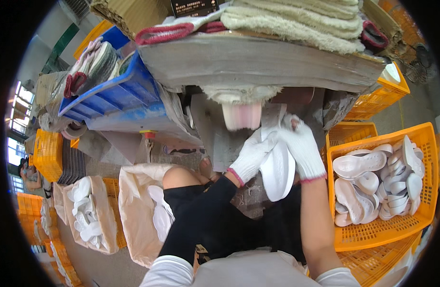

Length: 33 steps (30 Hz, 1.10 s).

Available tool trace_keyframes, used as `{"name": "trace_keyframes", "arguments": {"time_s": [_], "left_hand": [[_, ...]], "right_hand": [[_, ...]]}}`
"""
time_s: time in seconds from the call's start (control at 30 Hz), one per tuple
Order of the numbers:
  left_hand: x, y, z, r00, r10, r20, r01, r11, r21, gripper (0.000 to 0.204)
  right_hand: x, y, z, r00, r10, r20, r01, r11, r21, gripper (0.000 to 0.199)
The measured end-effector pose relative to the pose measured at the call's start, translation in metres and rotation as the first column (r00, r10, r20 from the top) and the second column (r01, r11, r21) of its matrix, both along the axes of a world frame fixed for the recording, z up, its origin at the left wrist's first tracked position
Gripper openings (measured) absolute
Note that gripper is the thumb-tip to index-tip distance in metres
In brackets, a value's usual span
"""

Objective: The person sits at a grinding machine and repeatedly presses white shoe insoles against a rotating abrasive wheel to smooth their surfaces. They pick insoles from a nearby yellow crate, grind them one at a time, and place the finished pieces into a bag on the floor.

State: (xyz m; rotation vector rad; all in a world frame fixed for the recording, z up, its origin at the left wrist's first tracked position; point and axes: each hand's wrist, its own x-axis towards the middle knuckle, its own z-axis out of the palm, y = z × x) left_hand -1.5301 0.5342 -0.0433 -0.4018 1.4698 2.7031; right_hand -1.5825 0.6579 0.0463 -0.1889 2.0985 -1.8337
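Both my hands wear white knitted gloves with pink cuffs. Between them, above my lap, hangs a white sandal (277, 174), its sole end pointing down toward me. My left hand (251, 155) grips it from the left side. From the right, my right hand (304, 148) is closed round its upper part, with a fingertip showing bare through the glove. My gloves hide the sandal's far end. Just beyond my hands is a pale pink and white wheel-like roller (242, 116), blurred, below a fuzzy white rim; I cannot tell whether the sandal touches it.
At right stands an orange crate (383, 245) heaped with white sandals. To my left, a lined bag (134, 210) and a lined crate (107, 210) hold more white pieces. A blue bin (117, 93) with gloves is at far left. Stacked fuzzy pads (292, 24) top the grey bench (263, 60).
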Motion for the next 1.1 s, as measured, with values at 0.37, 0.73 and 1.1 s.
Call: {"name": "trace_keyframes", "arguments": {"time_s": [0.37, 0.73, 1.1], "left_hand": [[-0.057, 0.042, 0.002, 0.965, 0.188, 0.184, -0.246, 0.892, 0.38, 0.039], [0.043, -0.037, -0.039, 0.766, 0.336, 0.548, -0.613, 0.638, 0.466, 0.039], [0.105, -0.031, -0.027, 0.717, -0.021, 0.697, -0.314, 0.883, 0.349, 0.04]], "right_hand": [[0.059, 0.037, 0.019, 0.822, -0.181, -0.54, 0.345, 0.913, 0.218, 0.054], [-0.009, 0.021, 0.012, 0.954, -0.154, -0.256, 0.18, 0.98, 0.082, 0.022], [0.022, 0.032, -0.04, 0.883, 0.105, -0.457, 0.05, 0.948, 0.314, 0.094]]}}
